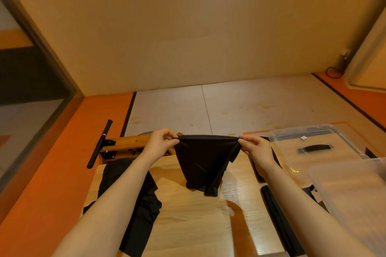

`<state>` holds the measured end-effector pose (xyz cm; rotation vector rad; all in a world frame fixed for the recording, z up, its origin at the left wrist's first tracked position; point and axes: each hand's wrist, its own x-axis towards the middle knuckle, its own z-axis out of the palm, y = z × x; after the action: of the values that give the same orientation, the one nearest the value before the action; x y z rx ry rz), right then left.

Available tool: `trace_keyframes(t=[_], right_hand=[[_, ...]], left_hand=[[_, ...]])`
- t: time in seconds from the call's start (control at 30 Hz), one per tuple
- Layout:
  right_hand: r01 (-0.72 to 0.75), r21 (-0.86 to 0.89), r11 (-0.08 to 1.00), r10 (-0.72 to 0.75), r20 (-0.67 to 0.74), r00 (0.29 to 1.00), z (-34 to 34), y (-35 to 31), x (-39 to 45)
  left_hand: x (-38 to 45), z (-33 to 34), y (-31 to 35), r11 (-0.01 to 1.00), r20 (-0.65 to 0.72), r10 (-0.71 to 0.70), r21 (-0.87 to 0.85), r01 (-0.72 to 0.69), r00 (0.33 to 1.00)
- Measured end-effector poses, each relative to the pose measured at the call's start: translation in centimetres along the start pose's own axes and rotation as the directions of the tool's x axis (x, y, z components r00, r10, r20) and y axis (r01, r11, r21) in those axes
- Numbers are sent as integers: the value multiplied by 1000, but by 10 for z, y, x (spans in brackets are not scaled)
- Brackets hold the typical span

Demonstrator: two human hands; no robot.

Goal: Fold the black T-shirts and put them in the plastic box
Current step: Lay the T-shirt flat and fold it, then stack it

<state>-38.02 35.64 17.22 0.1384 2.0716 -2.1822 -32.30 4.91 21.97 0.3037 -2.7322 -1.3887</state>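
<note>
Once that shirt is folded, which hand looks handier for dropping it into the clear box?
Probably the right hand. It pinches the black T-shirt on the side where the plastic box sits; the left hand would have to cross over.

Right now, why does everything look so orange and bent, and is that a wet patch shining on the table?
In the head view, warm light tints the whole scene orange; the wide-angle lens bows the walls and floor lines near the edges. The bright streaks on the wooden table look like glare, not clearly wetness. The black T-shirt, pinched between left hand and right hand, shows little detail.
</note>
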Motion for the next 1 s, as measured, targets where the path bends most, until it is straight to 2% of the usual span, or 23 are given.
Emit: trace_keyframes(t=[0.17, 0.3, 0.53, 0.8, 0.9, 1.0], right_hand=[[-9, -4, 1000, 9, 71, 997, 3, -8, 11], [-30, 12, 999, 29, 99, 995, 10, -13, 22], [-53, -72, 996, 59, 92, 994, 25, -25, 59], [124, -84, 989, -110, 148, 983, 41, -83, 100], [127, -105, 986, -112, 146, 983, 37, -76, 97], [79, -156, 985, -58, 136, 989, 26, -46, 81]], left_hand=[[-3, -7, 1, 990, -32, -44, -136, 39, 999], [3, -9, 2, 986, -66, -99, -143, 89, 993], [33, -6, 15, 964, -162, -199, -211, 163, 966], [75, -30, 41, 965, -287, -134, -254, 60, 948], [70, -28, 38, 971, -266, -125, -230, 63, 956], [52, -10, 19, 969, -197, -181, -205, 140, 964]])
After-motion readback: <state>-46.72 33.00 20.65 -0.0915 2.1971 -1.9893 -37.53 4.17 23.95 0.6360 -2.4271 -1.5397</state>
